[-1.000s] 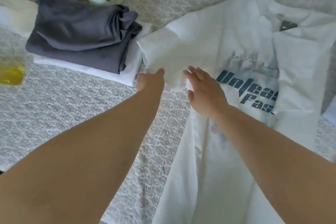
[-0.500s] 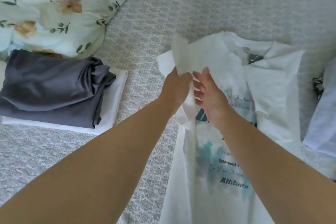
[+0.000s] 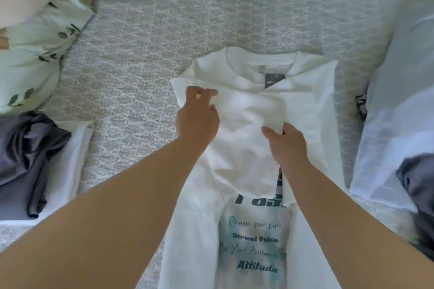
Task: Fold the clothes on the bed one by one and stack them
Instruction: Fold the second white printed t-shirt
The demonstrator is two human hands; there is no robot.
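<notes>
Reading "Attitude" on white T-shirt [image 3: 256, 237].

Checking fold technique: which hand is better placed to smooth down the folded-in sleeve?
Probably the left hand: it rests on the folded sleeve of the white T-shirt. The right hand pinches the sleeve's edge.

white printed t-shirt [image 3: 246, 171] face up on bed, sleeves folded inward, folded stack [image 3: 35, 162] left

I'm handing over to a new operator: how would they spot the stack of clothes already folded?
Start from the grey patterned bedspread and go to its left edge, just below the floral pillow. There lies the folded stack: a dark grey garment on top of a white one. It is the only folded pile; the printed white T-shirt lies spread out.
</notes>
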